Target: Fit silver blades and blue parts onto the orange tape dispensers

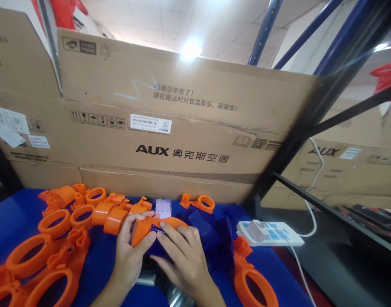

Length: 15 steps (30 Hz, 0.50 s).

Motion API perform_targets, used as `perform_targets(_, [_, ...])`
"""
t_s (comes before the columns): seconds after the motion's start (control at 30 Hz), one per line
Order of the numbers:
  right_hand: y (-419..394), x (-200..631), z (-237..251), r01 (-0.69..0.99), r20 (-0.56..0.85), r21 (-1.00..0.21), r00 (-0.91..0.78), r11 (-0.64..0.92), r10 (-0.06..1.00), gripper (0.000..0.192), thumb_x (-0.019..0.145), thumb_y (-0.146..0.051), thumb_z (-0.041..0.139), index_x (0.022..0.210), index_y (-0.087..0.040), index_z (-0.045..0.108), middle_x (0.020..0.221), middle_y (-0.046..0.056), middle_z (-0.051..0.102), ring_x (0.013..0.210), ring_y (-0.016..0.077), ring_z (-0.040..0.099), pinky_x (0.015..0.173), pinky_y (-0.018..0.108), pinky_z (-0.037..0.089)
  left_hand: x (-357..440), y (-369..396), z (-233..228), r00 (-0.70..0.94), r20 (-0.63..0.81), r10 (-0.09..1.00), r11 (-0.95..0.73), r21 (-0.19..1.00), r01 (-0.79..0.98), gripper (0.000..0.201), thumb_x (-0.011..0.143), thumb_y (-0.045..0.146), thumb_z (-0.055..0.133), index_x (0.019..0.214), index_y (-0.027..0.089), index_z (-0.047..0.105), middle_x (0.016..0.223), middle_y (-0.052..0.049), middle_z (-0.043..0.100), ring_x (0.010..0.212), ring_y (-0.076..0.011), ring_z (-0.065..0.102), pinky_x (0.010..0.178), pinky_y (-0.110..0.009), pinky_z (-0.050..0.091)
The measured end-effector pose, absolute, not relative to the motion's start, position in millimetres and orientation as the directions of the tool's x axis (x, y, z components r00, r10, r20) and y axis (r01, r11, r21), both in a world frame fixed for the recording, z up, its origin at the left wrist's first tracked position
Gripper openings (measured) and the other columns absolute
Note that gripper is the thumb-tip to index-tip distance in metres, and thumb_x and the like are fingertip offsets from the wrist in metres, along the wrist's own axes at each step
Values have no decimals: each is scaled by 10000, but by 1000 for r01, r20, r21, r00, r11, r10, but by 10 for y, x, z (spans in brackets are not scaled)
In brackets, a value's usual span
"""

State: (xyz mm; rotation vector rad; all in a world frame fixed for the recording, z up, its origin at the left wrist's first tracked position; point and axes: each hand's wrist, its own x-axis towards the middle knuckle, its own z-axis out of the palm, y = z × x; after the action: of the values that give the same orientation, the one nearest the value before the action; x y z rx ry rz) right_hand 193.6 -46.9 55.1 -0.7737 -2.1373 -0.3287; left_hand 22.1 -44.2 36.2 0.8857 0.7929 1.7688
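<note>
Orange plastic fills the grip I am watching over the link: one curved piece (140, 230), held up above the blue table (98, 262), just nearer to me than a phone (163, 208) with digits on its screen. My left hand (131, 251) is clamped on its left end, thumb at the near face and fingers over the top edge. My right hand (184, 247) is not closed round it; its fingertips lie against the face while the thumb stands apart below. Between the two hands, right by my fingertips, sits a short dark blue strip (157, 229), and I judge the step to be close finger work there, pressing or settling that strip on the orange surface. For the next move I would want the left grip firm, so the piece cannot roll, and light, even pressure from the right; whether the strip lies flat I cannot tell.

The piece looks bright, smooth and rounded along the top, with much of its right side hidden behind my fingers. Its hue matches the orange ring parts (64, 195) spread to the left. Crumpled blue plastic (205, 222) lies beyond my right hand, with a white power strip (293, 240) further right.
</note>
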Motion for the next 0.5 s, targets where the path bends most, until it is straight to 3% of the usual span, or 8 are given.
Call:
perform_targets(0.2, [-460, 1961, 533, 626, 784, -132, -408, 768, 467, 567, 895, -381, 778, 1419, -276, 589, 1327, 124, 719, 1042, 331, 709, 861, 499, 547, 210, -407, 309, -165, 197, 966, -256, 788, -560, 497, 776, 288, 861, 1228, 297, 655, 1409, -76, 668, 1355, -349, 575, 1154, -476, 433])
perform_targets(0.33, [-437, 2004, 513, 508, 748, -506, -145, 697, 648, 460, 1006, -407, 597, 1430, -229, 583, 1290, 130, 723, 1162, 322, 695, 987, 475, 549, 219, -423, 188, 26, 334, 942, -275, 815, -510, 752, 806, 339, 835, 1493, 288, 534, 1563, -126, 538, 1447, -395, 468, 1186, -506, 405])
perform_targets(0.4, [-424, 1998, 510, 381, 642, -696, -47, 608, 765, 417, 1075, -408, 443, 1400, -213, 615, 1157, 104, 767, 1041, 282, 737, 872, 385, 592, 234, -456, 163, 136, 416, 899, -333, 852, -405, 881, 818, 301, 829, 1588, 313, 400, 1605, -116, 488, 1479, -384, 426, 1220, -516, 355])
perform_targets(0.5, [-411, 1953, 510, 246, 510, -830, -27, 501, 859, 495, 1099, -482, 350, 1346, -195, 668, 1002, 80, 786, 845, 243, 737, 752, 317, 588, 257, -524, 190, 220, 464, 858, -398, 871, -286, 947, 869, 302, 784, 1642, 361, 241, 1686, -68, 360, 1540, -352, 318, 1260, -513, 274])
